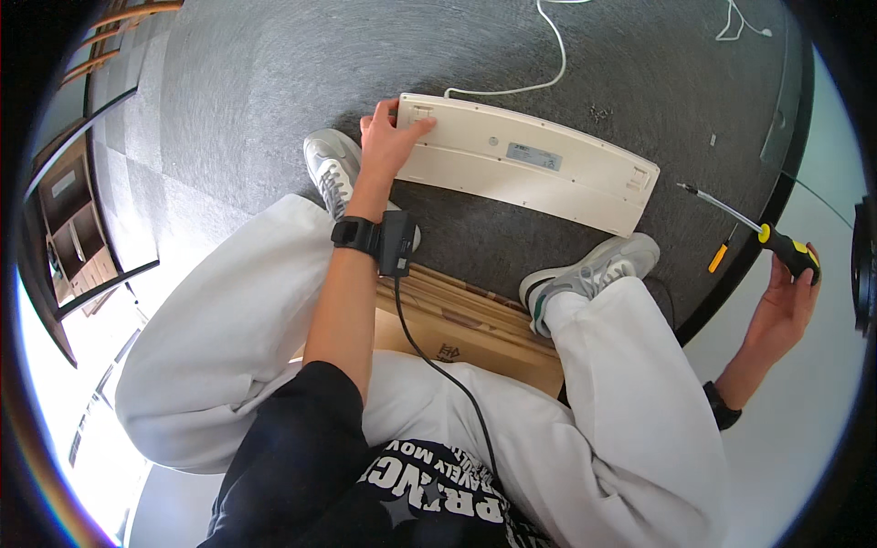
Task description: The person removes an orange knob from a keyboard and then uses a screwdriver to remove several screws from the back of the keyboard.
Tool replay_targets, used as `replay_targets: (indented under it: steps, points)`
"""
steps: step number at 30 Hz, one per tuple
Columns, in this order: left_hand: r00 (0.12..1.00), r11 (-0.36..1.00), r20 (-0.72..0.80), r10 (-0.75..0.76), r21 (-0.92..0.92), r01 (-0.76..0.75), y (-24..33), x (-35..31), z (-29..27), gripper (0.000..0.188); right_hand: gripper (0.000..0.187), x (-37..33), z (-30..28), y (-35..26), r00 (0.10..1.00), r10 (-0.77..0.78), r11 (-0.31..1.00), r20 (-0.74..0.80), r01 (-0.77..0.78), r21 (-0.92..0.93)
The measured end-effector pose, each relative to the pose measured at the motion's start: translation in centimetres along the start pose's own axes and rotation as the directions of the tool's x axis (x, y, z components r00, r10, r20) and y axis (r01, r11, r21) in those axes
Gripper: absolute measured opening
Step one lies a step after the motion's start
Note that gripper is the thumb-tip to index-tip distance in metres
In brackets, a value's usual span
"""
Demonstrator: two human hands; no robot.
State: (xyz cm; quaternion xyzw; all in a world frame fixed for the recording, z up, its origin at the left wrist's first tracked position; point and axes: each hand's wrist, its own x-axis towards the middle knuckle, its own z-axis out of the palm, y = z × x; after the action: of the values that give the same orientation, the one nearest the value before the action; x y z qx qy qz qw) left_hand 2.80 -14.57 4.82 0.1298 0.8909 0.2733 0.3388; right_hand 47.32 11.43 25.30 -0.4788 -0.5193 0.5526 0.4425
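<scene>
A cream-white keyboard (512,173) shows its underside, with small screw holes and a label, above the grey carpet in front of me. My left hand (391,142) grips its left end, thumb on top and fingers behind the edge. Out to the right, my right hand (793,290) is closed around the black-and-yellow handle of a screwdriver (766,233). Its metal shaft points left toward the keyboard's right end, apart from it. A smaller screwdriver with an orange handle (719,258) lies on the floor just below that shaft.
A pile of small screws (600,113) lies beyond the keyboard. The keyboard's white cable (559,64) runs away across the carpet (274,64). Flattened cardboard (475,320) lies between my legs, near my shoes (603,269). Another white cable (731,23) is at the far right.
</scene>
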Motion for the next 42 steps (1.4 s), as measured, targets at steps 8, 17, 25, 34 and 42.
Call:
replay_targets:
  steps: [8, 17, 25, 34, 42]
  points:
    - [0.998, 0.995, 0.054, 0.028, -0.099, -0.022, -1.1, 1.5, 0.1, 0.07, 0.048, 6.8, -1.6, -8.5, 0.982, -0.07, 0.908, 0.177, 0.136, -0.395]
    - [0.983, 0.99, 0.111, 0.143, -0.028, -0.141, -0.3, 1.0, -0.1, 0.073, 0.047, 6.0, 5.9, -14.5, 0.966, -0.096, 0.888, 0.241, 0.192, -0.418]
    - [0.962, 0.943, 0.146, 0.232, -0.277, -0.185, 2.4, -1.0, -1.4, 0.065, 0.047, 5.1, 9.2, -20.9, 0.943, -0.144, 0.755, 0.301, 0.302, -0.583]
    - [0.961, 0.914, 0.014, 0.275, -0.315, -0.256, 4.0, -8.1, -4.4, 0.054, 0.048, 1.9, 8.0, -23.3, 0.944, -0.167, 0.733, 0.284, 0.311, -0.605]
    - [0.918, 0.869, 0.013, 0.396, -0.329, -0.37, 8.1, -14.0, -4.7, 0.052, 0.05, -4.4, 5.3, -23.1, 0.924, -0.053, 0.986, 0.378, 0.108, -0.126]
